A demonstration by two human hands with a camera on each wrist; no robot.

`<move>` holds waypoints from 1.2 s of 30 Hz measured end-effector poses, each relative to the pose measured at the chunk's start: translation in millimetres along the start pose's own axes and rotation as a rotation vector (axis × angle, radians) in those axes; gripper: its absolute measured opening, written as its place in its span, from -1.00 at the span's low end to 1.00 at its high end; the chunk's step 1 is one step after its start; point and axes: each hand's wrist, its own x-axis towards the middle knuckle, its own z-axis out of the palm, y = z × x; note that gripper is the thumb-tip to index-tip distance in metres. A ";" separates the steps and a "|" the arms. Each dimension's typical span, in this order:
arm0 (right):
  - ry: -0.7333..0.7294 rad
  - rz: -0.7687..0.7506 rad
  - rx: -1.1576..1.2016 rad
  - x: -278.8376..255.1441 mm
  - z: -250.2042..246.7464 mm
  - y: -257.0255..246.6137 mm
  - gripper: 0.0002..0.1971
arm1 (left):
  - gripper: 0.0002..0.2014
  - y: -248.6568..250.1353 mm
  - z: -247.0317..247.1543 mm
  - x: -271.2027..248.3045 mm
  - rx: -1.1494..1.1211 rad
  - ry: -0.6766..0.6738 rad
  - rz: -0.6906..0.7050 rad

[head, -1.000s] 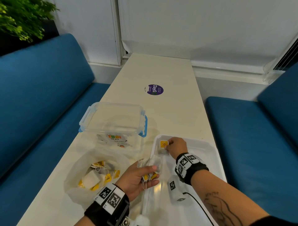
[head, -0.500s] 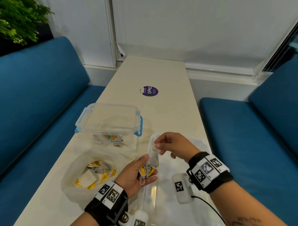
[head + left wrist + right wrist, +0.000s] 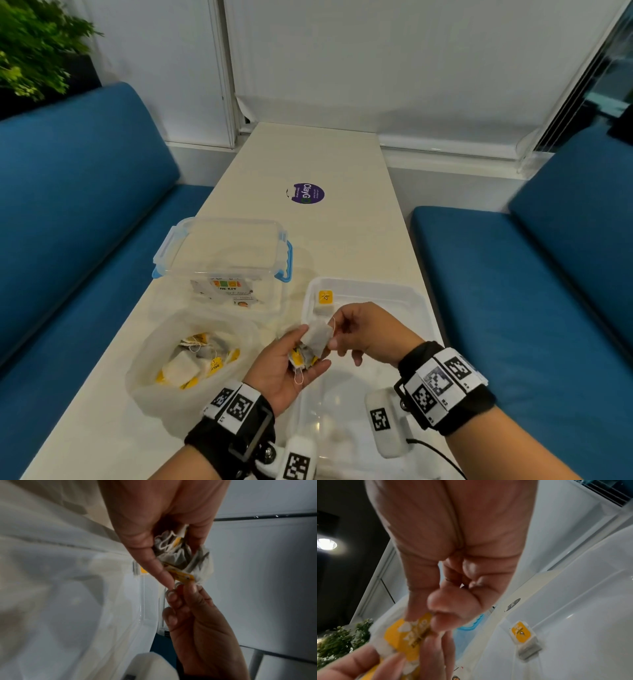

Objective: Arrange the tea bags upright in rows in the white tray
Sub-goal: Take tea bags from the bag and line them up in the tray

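Observation:
The white tray (image 3: 416, 301) lies on the table in front of me. One tea bag (image 3: 324, 301) with a yellow tag stands upright in its far left corner, also seen as the tea bag (image 3: 524, 638) in the right wrist view. My left hand (image 3: 291, 363) holds a small bunch of tea bags (image 3: 178, 558) over the tray's left edge. My right hand (image 3: 356, 334) pinches one tea bag (image 3: 318, 337) at the top of that bunch, by its yellow tag (image 3: 407, 632).
A clear plastic bag (image 3: 191, 359) with several more tea bags lies left of the tray. Behind it stands a clear lidded box with blue clips (image 3: 222, 253). A purple sticker (image 3: 308, 193) marks the table farther back. Blue benches (image 3: 534, 308) flank the table.
My right hand left the upright tea bag in the tray's corner, came back to the left hand, and now pinches a tea bag from the bunch.

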 end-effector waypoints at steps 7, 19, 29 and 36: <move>-0.022 0.107 -0.115 -5.8 -10.4 -12.6 -0.89 | -0.54 0.3 4.2 -0.6 0.159 -0.055 0.043; 0.112 0.206 0.149 -3.8 -0.8 -17.5 -0.86 | -0.90 0.1 1.3 6.7 -0.065 0.091 0.065; 0.100 0.191 -0.164 0.5 -4.1 -31.6 -0.93 | -0.87 -2.5 -6.8 5.5 0.127 0.184 0.144; 0.073 0.116 -0.442 6.4 -16.2 -41.6 -0.63 | -0.86 1.3 -11.3 2.8 0.255 0.171 0.193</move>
